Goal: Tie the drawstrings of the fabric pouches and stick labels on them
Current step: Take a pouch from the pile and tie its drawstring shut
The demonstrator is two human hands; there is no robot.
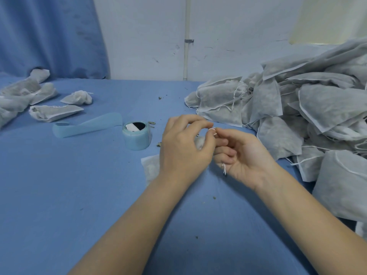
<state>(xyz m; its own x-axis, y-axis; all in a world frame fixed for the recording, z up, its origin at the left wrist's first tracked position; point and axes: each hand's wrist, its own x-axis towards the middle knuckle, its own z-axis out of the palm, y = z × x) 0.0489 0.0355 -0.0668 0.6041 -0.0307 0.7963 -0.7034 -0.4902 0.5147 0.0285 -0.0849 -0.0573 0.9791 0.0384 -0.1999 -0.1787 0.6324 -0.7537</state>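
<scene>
At centre of blue-covered table (79, 195): left hand (184, 147) and right hand (244, 155) brought together, fingertips meeting over a white drawstring (212, 129). Left hand fingers curled, pinching the string at its upper loop; right hand palm-up, fingers curled around the same string, a short tail showing below the palm at (224, 168). Pouch (151, 167) being tied lying flat on the cloth beneath the left hand, mostly hidden, one pale corner exposed to the left of the wrist. Just left of the hands: label roll (137, 135) standing upright, its blue backing strip (87, 126) trailing out leftward across the cloth. Far left edge: small group of finished pouches (55, 113), well apart from the hands. Right side: large heap of untied pouches (297, 108), rising toward the wall and spilling to the table's right edge, nearest pouches just beside the right wrist. Open cloth in front, between forearms and left edge, with scattered dark crumbs only. Behind: white wall (149, 36), blue curtain (49, 36) at left.
</scene>
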